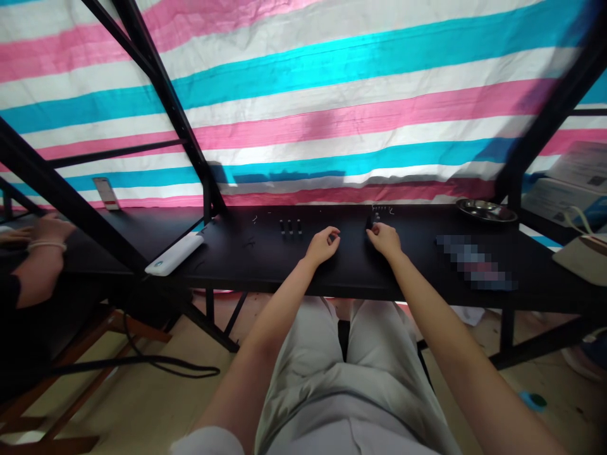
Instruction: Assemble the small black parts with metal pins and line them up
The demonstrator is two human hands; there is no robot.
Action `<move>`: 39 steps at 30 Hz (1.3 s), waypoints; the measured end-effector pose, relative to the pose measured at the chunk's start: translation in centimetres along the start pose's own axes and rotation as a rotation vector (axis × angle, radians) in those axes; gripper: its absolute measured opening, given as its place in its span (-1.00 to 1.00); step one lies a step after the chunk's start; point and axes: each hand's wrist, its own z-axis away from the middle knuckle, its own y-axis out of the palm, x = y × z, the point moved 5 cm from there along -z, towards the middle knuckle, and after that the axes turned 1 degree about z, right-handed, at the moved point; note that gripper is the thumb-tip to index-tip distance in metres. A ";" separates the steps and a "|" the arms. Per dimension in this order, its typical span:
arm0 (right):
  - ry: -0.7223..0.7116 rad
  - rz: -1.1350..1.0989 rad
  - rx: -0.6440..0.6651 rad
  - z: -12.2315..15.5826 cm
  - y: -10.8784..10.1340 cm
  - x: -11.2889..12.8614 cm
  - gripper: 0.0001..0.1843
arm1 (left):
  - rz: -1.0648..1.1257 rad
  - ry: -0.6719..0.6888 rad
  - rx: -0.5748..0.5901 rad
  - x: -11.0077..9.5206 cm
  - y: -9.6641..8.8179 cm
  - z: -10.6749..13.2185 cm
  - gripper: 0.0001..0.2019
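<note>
My left hand (323, 244) rests on the black table (265, 265) with its fingers curled together in a pinch; what they hold is too small to make out. My right hand (383, 239) is curled too, its fingertips at a small black part (368, 222) on the tabletop. Three small black upright parts (291, 228) stand in a row just left of my left hand. Several tiny parts (382, 208) lie beyond my right hand near the back edge.
A white power bank (174, 254) lies at the table's left front. A metal bowl (485, 210) sits at the right back. Black frame bars (156, 88) cross in front of a striped tarp. Another person's hand with a bracelet (47, 237) works at the far left.
</note>
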 end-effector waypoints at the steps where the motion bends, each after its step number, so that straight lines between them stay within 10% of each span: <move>1: 0.034 -0.006 0.000 -0.2 0.0 -0.6 -0.81 | -0.001 -0.006 0.003 0.1 0.0 0.0 -0.81; 39: 0.239 0.175 0.127 -0.3 -0.6 -2.0 -0.70 | -0.003 -0.060 0.037 0.2 0.0 0.1 -0.82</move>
